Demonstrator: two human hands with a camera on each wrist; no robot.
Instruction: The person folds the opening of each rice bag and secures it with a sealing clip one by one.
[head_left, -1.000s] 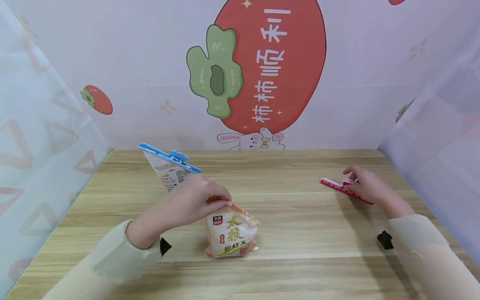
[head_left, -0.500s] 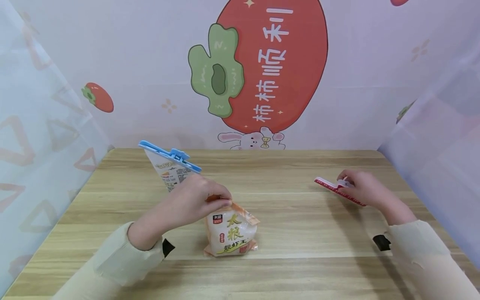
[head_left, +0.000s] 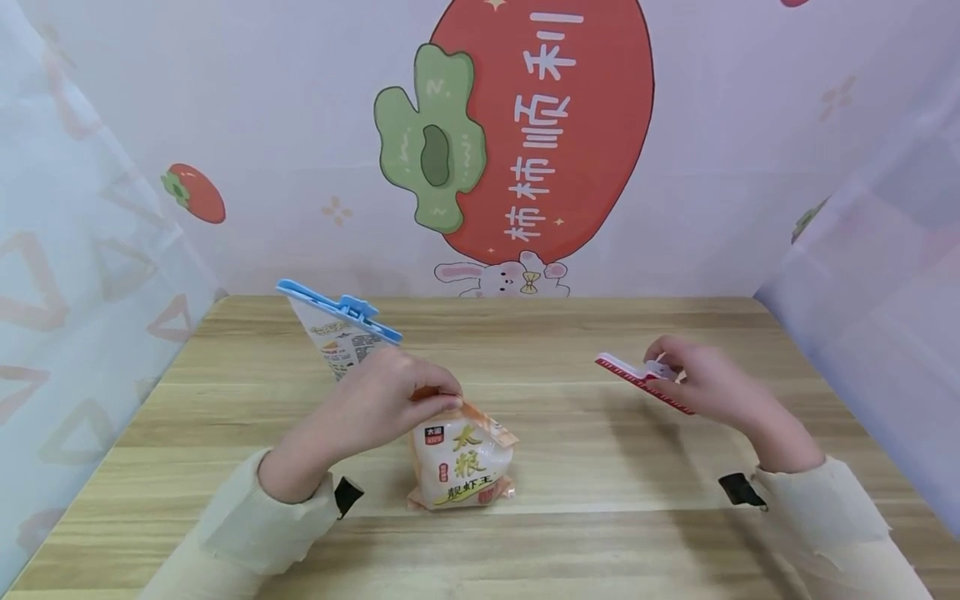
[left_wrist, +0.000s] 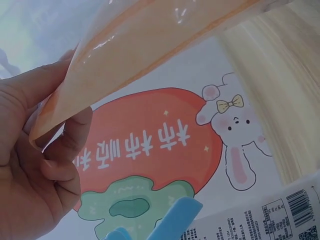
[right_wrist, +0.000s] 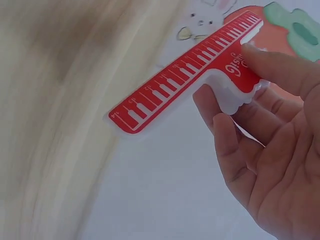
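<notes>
My left hand (head_left: pixel 390 396) pinches the folded orange top of a small white and orange rice bag (head_left: pixel 461 467), which stands upright on the table. The left wrist view shows the bag's top fold (left_wrist: pixel 130 55) between thumb and fingers. To the right, my right hand (head_left: pixel 712 379) holds a long red and white bag clip (head_left: pixel 637 379) by its handle, above the table. In the right wrist view the clip (right_wrist: pixel 170 80) has a piano-key pattern, numbers and the word "music"; the thumb presses one side of its handle, fingers the other.
Behind my left hand stands a white printed bag (head_left: pixel 337 346) with a long blue clip (head_left: pixel 341 310) across its top. The wooden table (head_left: pixel 555 550) ends at a printed backdrop (head_left: pixel 300 125), with fabric walls on both sides.
My right hand has moved left toward the rice bag, bringing the red clip with it. My left hand keeps its pinch on the bag's top, almost unmoved.
</notes>
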